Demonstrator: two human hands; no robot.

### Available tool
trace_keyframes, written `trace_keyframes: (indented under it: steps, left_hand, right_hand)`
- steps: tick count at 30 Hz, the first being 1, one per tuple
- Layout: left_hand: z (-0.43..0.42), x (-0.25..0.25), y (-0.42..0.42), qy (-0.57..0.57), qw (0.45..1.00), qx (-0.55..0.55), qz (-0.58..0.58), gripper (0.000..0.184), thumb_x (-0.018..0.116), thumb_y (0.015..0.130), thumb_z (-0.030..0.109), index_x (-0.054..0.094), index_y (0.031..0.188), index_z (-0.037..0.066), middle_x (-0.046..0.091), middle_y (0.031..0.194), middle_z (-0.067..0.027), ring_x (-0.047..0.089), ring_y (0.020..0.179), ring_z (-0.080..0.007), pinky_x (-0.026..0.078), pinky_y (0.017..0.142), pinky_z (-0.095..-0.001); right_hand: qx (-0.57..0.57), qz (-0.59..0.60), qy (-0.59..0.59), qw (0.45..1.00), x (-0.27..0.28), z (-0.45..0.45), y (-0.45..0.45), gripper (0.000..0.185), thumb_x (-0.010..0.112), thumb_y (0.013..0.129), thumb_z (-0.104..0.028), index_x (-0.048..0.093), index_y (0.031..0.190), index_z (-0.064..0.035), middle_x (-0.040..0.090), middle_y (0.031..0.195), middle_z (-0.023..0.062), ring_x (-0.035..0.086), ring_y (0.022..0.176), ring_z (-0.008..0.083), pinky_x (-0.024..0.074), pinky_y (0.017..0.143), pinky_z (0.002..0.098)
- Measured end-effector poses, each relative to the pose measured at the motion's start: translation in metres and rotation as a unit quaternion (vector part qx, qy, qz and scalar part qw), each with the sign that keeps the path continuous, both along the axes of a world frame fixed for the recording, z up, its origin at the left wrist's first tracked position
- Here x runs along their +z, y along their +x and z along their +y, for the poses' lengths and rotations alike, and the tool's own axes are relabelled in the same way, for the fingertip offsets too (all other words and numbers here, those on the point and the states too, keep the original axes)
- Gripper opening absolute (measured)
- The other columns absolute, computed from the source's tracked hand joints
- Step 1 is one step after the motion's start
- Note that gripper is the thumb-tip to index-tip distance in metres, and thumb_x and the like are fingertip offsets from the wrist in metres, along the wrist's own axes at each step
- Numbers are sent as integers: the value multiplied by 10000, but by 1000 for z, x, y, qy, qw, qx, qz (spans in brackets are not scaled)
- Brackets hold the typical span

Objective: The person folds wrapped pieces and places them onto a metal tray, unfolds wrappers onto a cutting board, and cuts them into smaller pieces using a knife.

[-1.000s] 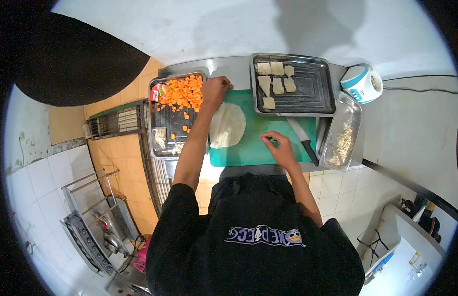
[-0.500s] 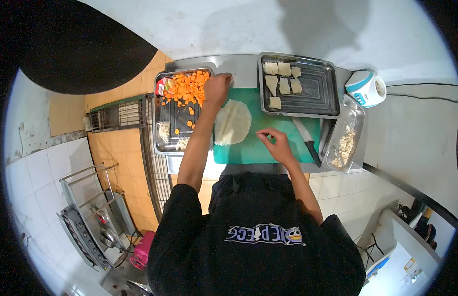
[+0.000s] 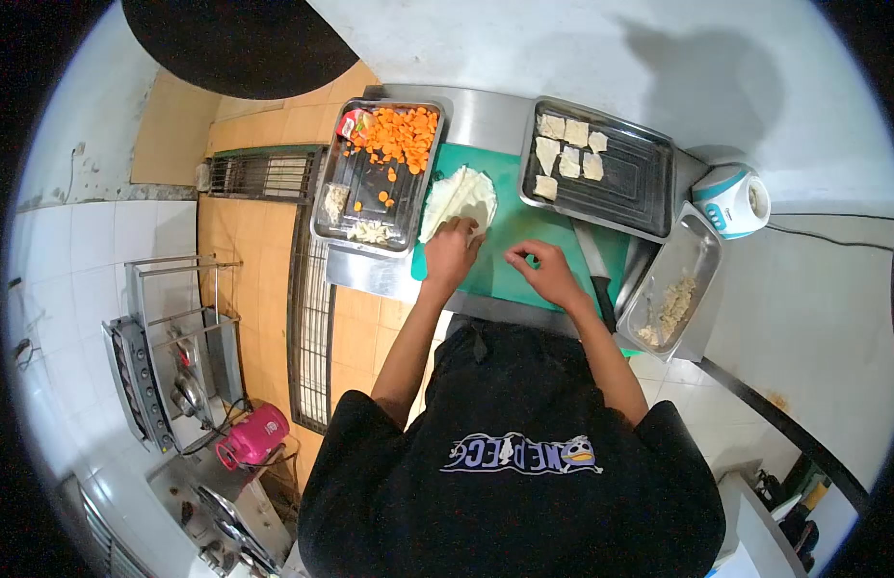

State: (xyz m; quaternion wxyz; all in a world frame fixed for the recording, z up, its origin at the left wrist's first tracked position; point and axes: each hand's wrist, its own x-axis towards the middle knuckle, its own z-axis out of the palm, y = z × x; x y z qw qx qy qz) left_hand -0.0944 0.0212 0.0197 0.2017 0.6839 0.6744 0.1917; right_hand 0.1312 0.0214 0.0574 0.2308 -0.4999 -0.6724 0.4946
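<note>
Pale sheet (image 3: 460, 192): likely soft, tearable; edges best | left hand (image 3: 454, 252) touches it, pinch unclear | right hand (image 3: 547, 272) curled, hold unclear

Smooth plastic cutting board (image 3: 511, 223)

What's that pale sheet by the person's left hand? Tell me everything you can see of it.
The pale sheet is thin, soft-looking and off-white, perhaps dough. Its outline is uneven and its surface looks creased. It lies on the left part of the green cutting board, just right of the tray with carrots. The left hand's fingers are at its near edge, seemingly touching it; whether they pinch it is unclear.
</note>
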Motion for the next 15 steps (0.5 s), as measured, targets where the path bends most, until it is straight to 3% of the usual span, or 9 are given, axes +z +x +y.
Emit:
trace_keyframes:
  steps: [4, 9, 15]
  left_hand:
    - [3, -10, 18, 29, 998, 37, 51, 287, 794, 898, 355, 718, 1065, 133, 750, 965, -66, 734, 912, -317, 581, 749, -458]
    - [13, -15, 36, 26, 993, 78, 84, 269, 762, 923, 367, 713, 1031, 126, 746, 982, -77, 737, 901, -328, 582, 736, -474]
    - [18, -26, 42, 43, 992, 106, 60, 202, 713, 954, 323, 751, 980, 126, 758, 967, -98, 737, 888, -360, 577, 741, -502]
  right_hand:
    - [6, 7, -18, 1000, 5, -15, 26, 259, 720, 992, -314, 780, 1056, -70, 774, 1056, 115, 713, 942, 290, 551, 801, 401]
    - [39, -5, 4, 999, 5, -29, 70, 252, 703, 1004, -293, 775, 1080, -64, 775, 1069, 120, 725, 981, 302, 553, 871, 413]
    - [25, 2, 48, 999, 7, -34, 107, 238, 700, 1008, -289, 775, 1081, -75, 776, 1085, 120, 731, 1000, 293, 554, 856, 409]
